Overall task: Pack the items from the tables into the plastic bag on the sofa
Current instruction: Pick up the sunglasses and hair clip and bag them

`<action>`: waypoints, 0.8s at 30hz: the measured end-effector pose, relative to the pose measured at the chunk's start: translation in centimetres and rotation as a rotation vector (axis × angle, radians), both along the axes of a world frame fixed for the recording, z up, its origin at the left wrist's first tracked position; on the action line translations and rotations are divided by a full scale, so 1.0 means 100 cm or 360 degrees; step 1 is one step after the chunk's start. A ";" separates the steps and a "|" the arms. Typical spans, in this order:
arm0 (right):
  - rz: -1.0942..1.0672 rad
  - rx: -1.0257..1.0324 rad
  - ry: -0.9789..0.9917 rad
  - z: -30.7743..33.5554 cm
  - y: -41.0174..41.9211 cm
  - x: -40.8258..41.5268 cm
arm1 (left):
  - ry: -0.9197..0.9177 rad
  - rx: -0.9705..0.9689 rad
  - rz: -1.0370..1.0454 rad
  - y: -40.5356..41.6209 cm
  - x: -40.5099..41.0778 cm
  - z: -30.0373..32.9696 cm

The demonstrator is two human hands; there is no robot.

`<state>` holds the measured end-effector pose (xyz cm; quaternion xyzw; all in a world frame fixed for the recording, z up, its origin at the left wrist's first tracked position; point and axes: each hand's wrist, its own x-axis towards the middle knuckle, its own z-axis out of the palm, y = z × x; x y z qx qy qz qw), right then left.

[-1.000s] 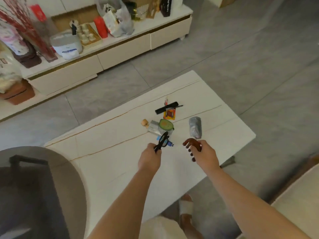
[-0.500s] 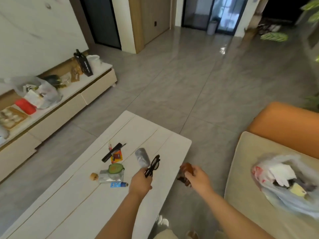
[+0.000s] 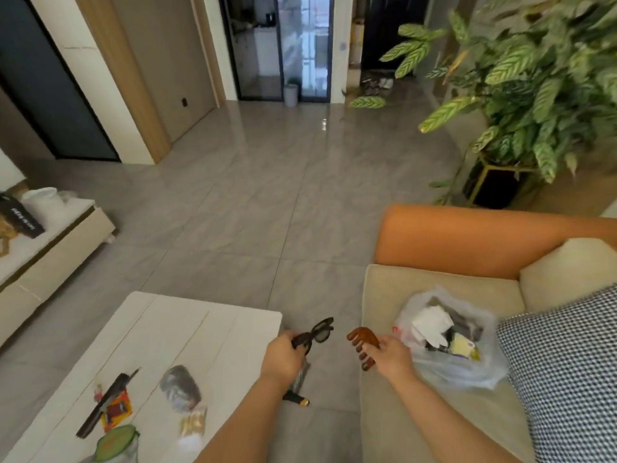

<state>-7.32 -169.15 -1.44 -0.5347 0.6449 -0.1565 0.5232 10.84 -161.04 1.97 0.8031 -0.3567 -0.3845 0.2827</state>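
Observation:
My left hand [image 3: 282,357] grips a pair of black glasses [image 3: 317,333] over the floor gap between table and sofa. My right hand [image 3: 390,357] holds a brown wooden comb [image 3: 362,344] just left of the sofa seat's edge. The clear plastic bag [image 3: 447,342] lies open on the beige sofa seat [image 3: 400,412], with white paper and a yellow pack inside. On the white table [image 3: 187,335] lie a grey pouch [image 3: 180,387], a black comb [image 3: 105,401], an orange packet [image 3: 117,409], a green-lidded item [image 3: 115,442] and a gold sachet [image 3: 193,424].
A checked cushion [image 3: 564,379] lies right of the bag. The orange sofa arm [image 3: 467,238] stands behind it, with a large potted plant [image 3: 521,81] beyond. A low white cabinet [image 3: 43,259] runs along the left. A small dark object [image 3: 297,397] lies on the floor under my left arm.
My view and both hands have swung right from the table toward the sofa. The glasses and wooden comb travelled with them, and the bag now sits close to my right hand.

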 end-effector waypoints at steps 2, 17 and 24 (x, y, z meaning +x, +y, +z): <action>-0.0166 0.0020 0.0010 -0.001 -0.014 -0.026 | 0.0021 0.0014 -0.0154 -0.025 -0.023 0.000; -0.1099 0.0118 0.0078 -0.012 -0.064 -0.142 | 0.0254 0.0189 -0.0808 -0.184 -0.148 -0.027; -0.1048 0.0327 0.0401 -0.048 -0.106 -0.157 | 0.0151 0.0256 -0.1013 -0.263 -0.184 -0.069</action>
